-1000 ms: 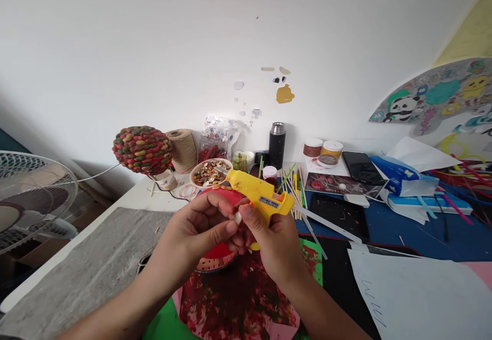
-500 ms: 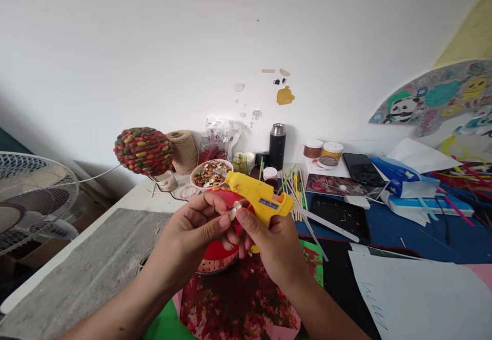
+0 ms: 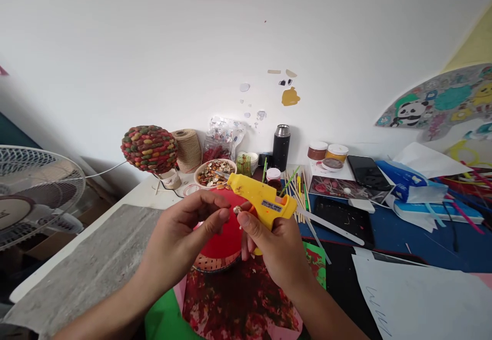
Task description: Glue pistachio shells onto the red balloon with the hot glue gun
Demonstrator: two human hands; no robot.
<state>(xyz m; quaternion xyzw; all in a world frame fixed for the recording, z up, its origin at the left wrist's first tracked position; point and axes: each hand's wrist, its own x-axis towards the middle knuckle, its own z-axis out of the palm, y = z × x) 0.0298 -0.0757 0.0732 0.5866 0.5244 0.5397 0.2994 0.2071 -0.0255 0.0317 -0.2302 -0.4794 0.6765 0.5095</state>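
A yellow hot glue gun [image 3: 253,191] is held in my right hand [image 3: 277,237], its nozzle tilted up to the left and a glue stick trailing from its back. At the tips of the same hand's thumb and finger sits a small pale shell-like piece [image 3: 237,210]. My left hand [image 3: 184,232] hovers just left of that piece, thumb and forefinger curved with a small gap, and I see nothing between them. Behind both hands is a red round surface [image 3: 223,242] above a woven basket-like rim [image 3: 217,264], partly hidden.
Beyond the hands stand a bowl of mixed small pieces [image 3: 215,172], a twine spool [image 3: 187,150], a black flask [image 3: 282,148] and paint jars [image 3: 318,150]. A multicoloured ball [image 3: 149,149] stands at left, near a fan [image 3: 38,196]. Painted paper [image 3: 238,304] lies below; a phone [image 3: 369,172] is at right.
My left fingers have drawn away from the small pale piece, which stays in my right fingertips. The whole view has shifted slightly, with things appearing a little farther right.
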